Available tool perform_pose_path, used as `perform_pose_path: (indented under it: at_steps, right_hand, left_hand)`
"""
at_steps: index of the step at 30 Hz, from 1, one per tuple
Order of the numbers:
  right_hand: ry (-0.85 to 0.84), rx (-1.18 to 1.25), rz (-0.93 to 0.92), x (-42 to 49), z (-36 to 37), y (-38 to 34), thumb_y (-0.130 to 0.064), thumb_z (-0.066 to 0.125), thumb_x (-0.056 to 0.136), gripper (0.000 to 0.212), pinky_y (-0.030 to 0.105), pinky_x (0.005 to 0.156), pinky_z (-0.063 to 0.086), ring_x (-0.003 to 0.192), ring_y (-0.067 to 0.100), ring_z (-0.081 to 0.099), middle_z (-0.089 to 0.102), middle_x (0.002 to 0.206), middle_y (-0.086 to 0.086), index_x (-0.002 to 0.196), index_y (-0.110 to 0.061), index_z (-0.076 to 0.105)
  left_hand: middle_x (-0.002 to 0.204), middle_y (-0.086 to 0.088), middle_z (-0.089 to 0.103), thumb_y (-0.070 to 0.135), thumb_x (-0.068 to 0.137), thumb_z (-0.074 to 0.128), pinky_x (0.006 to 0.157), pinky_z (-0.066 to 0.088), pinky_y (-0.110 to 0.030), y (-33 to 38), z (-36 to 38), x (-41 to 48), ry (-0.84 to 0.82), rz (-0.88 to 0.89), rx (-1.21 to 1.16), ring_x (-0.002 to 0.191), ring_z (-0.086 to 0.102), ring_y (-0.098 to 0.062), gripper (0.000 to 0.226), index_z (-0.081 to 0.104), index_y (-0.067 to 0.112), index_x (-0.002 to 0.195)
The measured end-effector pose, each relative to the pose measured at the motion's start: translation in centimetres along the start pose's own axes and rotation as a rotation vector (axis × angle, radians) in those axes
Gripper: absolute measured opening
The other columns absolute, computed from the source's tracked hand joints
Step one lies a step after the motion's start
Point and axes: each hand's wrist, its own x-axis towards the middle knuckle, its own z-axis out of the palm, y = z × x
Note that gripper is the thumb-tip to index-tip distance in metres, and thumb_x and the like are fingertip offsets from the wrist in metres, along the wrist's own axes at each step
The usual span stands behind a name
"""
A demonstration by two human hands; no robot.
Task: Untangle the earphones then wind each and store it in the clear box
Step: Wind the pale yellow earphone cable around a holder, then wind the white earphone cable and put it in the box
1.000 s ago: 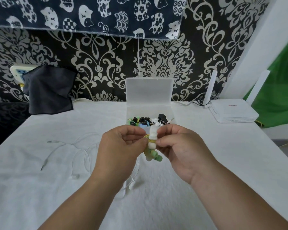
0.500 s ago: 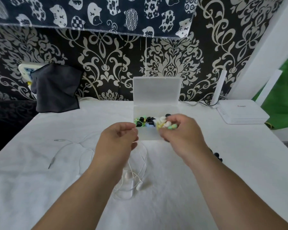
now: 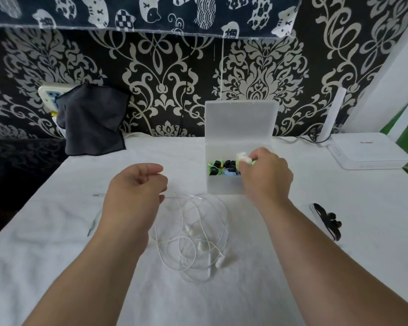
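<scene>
The right grip [image 3: 265,175] pinches a wound green-white bundle [image 3: 244,158] over the clear box [image 3: 222,187], which already holds several. The left grip [image 3: 137,187], loosely curled, holds nothing. Tangled white earphones [image 3: 198,236], near, and a black pair [image 3: 326,220], right, are left on the bench [image 3: 57,231].

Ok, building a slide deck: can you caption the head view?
Right hand holds a wound earphone over the open clear box; loose white earphones lie on the white cloth.
</scene>
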Motion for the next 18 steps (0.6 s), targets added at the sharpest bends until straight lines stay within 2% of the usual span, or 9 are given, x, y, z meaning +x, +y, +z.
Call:
perform_pose_path:
  at_steps: [4,5,7,8,10,12,14,15,18]
  right_hand:
    - [-0.195,-0.162,0.046,0.0,-0.1,-0.3,-0.032,0.043,0.096,0.031,0.046,0.096,0.041,0.103,0.028,0.050,0.063,0.103,0.005,0.094,-0.014,0.068]
    - [-0.215,-0.159,0.050,-0.1,-0.4,-0.5,-0.033,0.043,0.097,0.031,0.049,0.100,0.039,0.107,0.029,0.049,0.061,0.108,0.006,0.097,-0.014,0.068]
    - [-0.167,-0.122,0.010,-0.7,-1.1,-1.1,-0.034,0.049,0.097,0.029,0.053,0.104,0.036,0.114,0.032,0.049,0.057,0.119,0.008,0.113,-0.016,0.066]
    - [-0.083,-0.082,-0.052,-1.2,-1.6,-1.6,-0.032,0.054,0.095,0.028,0.052,0.103,0.038,0.113,0.033,0.050,0.057,0.120,0.009,0.116,-0.017,0.066]
    - [0.031,-0.011,-0.209,-2.4,-2.5,-2.6,-0.021,0.059,0.091,0.017,0.041,0.084,0.047,0.098,0.031,0.055,0.061,0.104,0.007,0.102,-0.017,0.070]
    - [-0.196,-0.045,-0.234,-3.9,-2.9,-3.1,-0.018,0.056,0.089,0.012,0.032,0.066,0.046,0.081,0.028,0.056,0.062,0.082,0.003,0.087,-0.016,0.068]
    - [-0.525,-0.178,-0.161,-5.8,-2.5,-2.7,-0.029,0.059,0.087,0.012,0.028,0.063,0.042,0.076,0.026,0.057,0.058,0.075,-0.001,0.084,-0.017,0.060]
    - [-0.626,-0.234,-0.138,-6.7,-2.0,-2.2,-0.031,0.061,0.086,0.013,0.028,0.064,0.040,0.078,0.025,0.059,0.059,0.078,-0.002,0.084,-0.019,0.056]
    - [-0.653,-0.213,-0.131,-8.0,-1.4,-0.9,-0.023,0.061,0.087,0.003,0.027,0.070,0.043,0.093,0.022,0.066,0.068,0.094,-0.003,0.090,-0.021,0.060]
  left_hand:
    - [0.089,-0.004,0.068,0.007,0.090,0.063,0.088,0.057,-0.050,-0.3,-0.8,0.5,-0.012,0.051,0.148,0.091,0.068,-0.034,0.018,0.069,0.022,0.098]
    - [0.091,-0.002,0.070,0.009,0.090,0.063,0.085,0.059,-0.047,-0.4,-0.9,0.5,-0.023,0.070,0.223,0.088,0.068,-0.033,0.018,0.068,0.023,0.099]
    - [0.092,0.005,0.069,0.013,0.091,0.062,0.064,0.056,-0.031,-0.7,-0.9,0.4,-0.073,0.113,0.428,0.069,0.065,-0.022,0.015,0.067,0.025,0.098]
    - [0.090,0.008,0.068,0.016,0.091,0.063,0.056,0.048,-0.025,-0.9,-0.8,0.3,-0.106,0.124,0.535,0.062,0.061,-0.016,0.012,0.067,0.026,0.095]
    - [0.083,0.010,0.068,0.018,0.091,0.064,0.055,0.042,-0.024,-1.3,-0.7,0.2,-0.178,0.133,0.696,0.061,0.058,-0.011,0.010,0.067,0.026,0.086]
    - [0.079,0.008,0.069,0.018,0.091,0.063,0.056,0.044,-0.025,-1.4,-0.3,0.0,-0.250,0.120,0.778,0.063,0.060,-0.012,0.013,0.069,0.024,0.081]
    - [0.082,0.007,0.069,0.018,0.092,0.062,0.060,0.049,-0.026,-1.2,0.1,-0.4,-0.318,0.118,0.817,0.068,0.063,-0.012,0.014,0.069,0.023,0.081]
    - [0.085,0.009,0.069,0.019,0.092,0.062,0.063,0.051,-0.027,-1.2,0.4,-0.7,-0.344,0.135,0.824,0.071,0.064,-0.011,0.013,0.069,0.024,0.083]
    - [0.095,0.013,0.067,0.020,0.093,0.062,0.067,0.050,-0.021,-1.1,1.1,-1.2,-0.380,0.182,0.805,0.081,0.064,-0.006,0.011,0.068,0.030,0.092]
